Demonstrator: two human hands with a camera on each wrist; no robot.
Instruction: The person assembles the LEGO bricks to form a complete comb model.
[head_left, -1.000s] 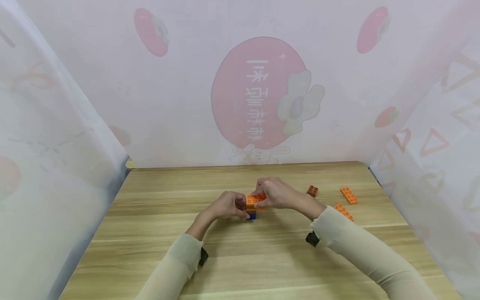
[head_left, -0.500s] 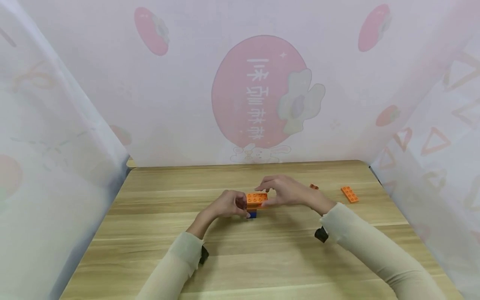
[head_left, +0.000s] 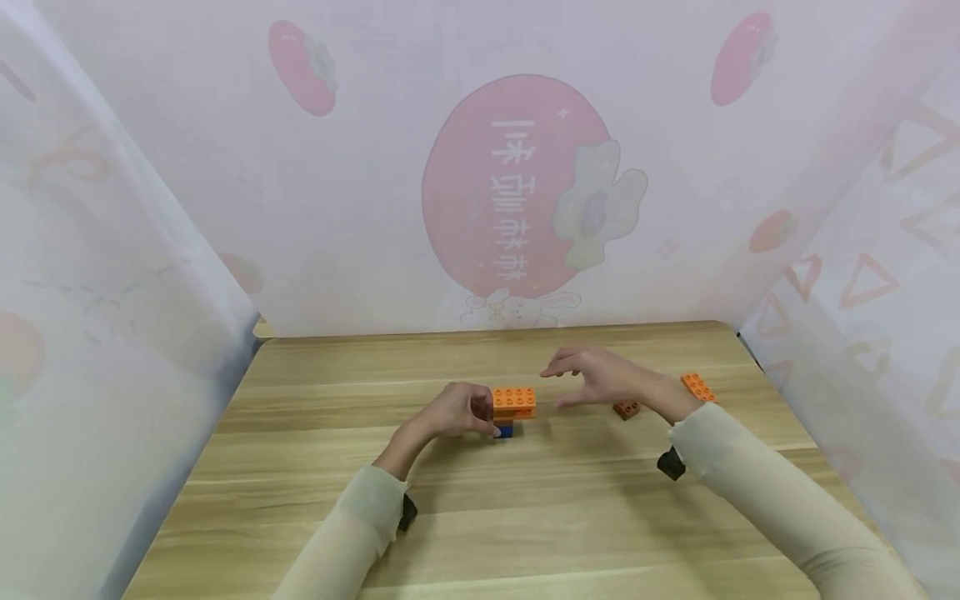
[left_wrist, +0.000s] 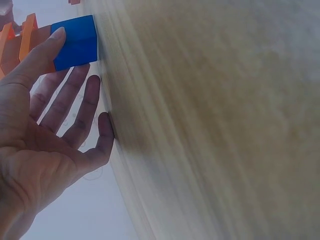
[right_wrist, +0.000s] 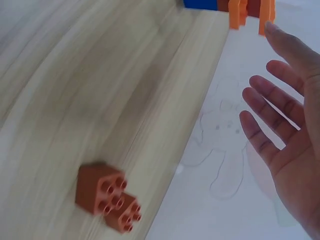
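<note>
A small stack of building bricks stands upright on the table: a blue brick [left_wrist: 77, 42] at the bottom, then brown bricks alternating with orange plates. On top lies an orange eight-stud plate [head_left: 514, 395], overhanging to the right. My left hand [head_left: 453, 408] steadies the stack low down, thumb on the blue brick's near face and fingertips at its other side. To the right, apart from the stack, my right hand [head_left: 600, 379] hovers above the table with spread, slightly bent fingers and nothing in them. Its thumb [right_wrist: 295, 47] overlaps the top plate in the right wrist view.
Two brown bricks [right_wrist: 100, 187] stand studs up, close together, below the right hand; the head view shows one brown brick [head_left: 626, 410] by the forearm. A loose orange plate [head_left: 699, 387] lies further right, partly behind the arm. Patterned cloth walls surround the wooden table [head_left: 337, 367].
My right hand has let go of the top orange plate and moved right, away from the stack. The plate stays on top, and my left hand keeps its place.
</note>
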